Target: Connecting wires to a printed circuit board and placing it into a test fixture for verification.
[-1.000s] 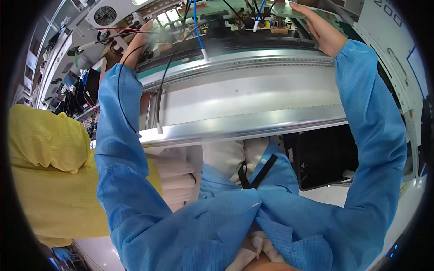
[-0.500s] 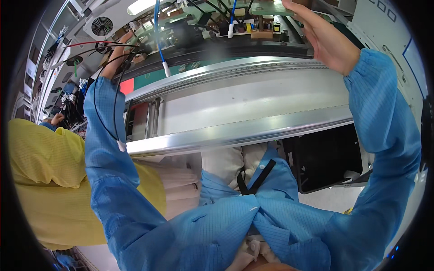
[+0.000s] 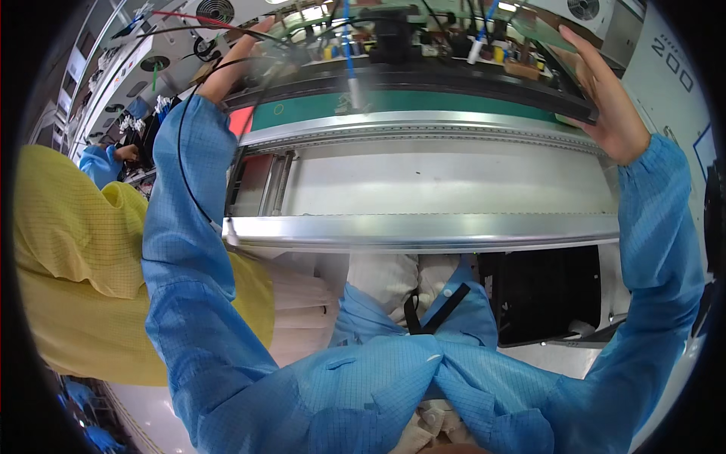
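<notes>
My left hand [image 3: 236, 62] is raised at the far left end of a conveyor line, blurred, closed around a thin black cable [image 3: 184, 163] that loops down along my blue sleeve. My right hand [image 3: 603, 102] grips the right edge of a black tray [image 3: 454, 78] that carries a green circuit board [image 3: 423, 34] crowded with components and wires. A blue-tipped lead [image 3: 350, 64] hangs over the board's front. The tray rests on the green belt [image 3: 423, 101] behind the aluminium rails.
The conveyor's aluminium front rail [image 3: 423, 227] runs across in front of me, with a dark opening [image 3: 544, 291] below it. A person in a yellow garment [image 3: 68, 250] sits close on my left. Another person's blue-sleeved hand [image 3: 113, 155] works farther left.
Both hands sit lower in the picture, and the right hand is farther right on the tray edge. More of the board and green belt shows. The black cable has swung with my left hand.
</notes>
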`<state>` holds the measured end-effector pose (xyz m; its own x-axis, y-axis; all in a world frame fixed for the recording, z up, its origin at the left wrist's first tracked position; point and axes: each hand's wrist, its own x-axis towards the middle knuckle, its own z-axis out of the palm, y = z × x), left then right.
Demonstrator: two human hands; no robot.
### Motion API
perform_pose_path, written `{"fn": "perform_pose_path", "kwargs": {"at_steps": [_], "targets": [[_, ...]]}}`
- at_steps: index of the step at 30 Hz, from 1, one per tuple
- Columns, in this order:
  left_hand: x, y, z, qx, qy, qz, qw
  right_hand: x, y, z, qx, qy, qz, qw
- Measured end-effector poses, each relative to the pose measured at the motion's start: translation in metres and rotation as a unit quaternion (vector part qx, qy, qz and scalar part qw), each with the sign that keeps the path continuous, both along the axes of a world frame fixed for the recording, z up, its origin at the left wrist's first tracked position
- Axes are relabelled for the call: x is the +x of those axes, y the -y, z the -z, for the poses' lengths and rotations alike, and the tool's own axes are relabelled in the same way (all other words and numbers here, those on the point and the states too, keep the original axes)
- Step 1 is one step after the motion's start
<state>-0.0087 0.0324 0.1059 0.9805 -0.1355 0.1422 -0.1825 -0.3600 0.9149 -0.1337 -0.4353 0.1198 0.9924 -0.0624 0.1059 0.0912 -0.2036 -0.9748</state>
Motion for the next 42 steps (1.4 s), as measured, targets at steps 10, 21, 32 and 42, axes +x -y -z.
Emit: {"fn": "perform_pose_path", "kwargs": {"at_steps": [10, 21, 32, 42], "targets": [[-0.032, 0.031, -0.017, -0.016, -0.043, -0.082, 0.996, -0.015, 0.011, -0.01, 0.053, -0.061, -0.044, 0.996], [-0.012, -0.052, 0.011, -0.126, 0.037, 0.204, 0.97, -0.036, 0.017, -0.003, 0.138, -0.076, -0.182, 0.971], [-0.025, -0.068, 0.021, -0.1, 0.049, 0.01, 0.994, -0.056, 0.004, -0.001, 0.133, -0.125, -0.158, 0.97], [-0.105, 0.098, -0.01, -0.212, -0.054, -0.112, 0.969, -0.033, 0.016, 0.017, 0.117, -0.068, 0.005, 0.991]]}}
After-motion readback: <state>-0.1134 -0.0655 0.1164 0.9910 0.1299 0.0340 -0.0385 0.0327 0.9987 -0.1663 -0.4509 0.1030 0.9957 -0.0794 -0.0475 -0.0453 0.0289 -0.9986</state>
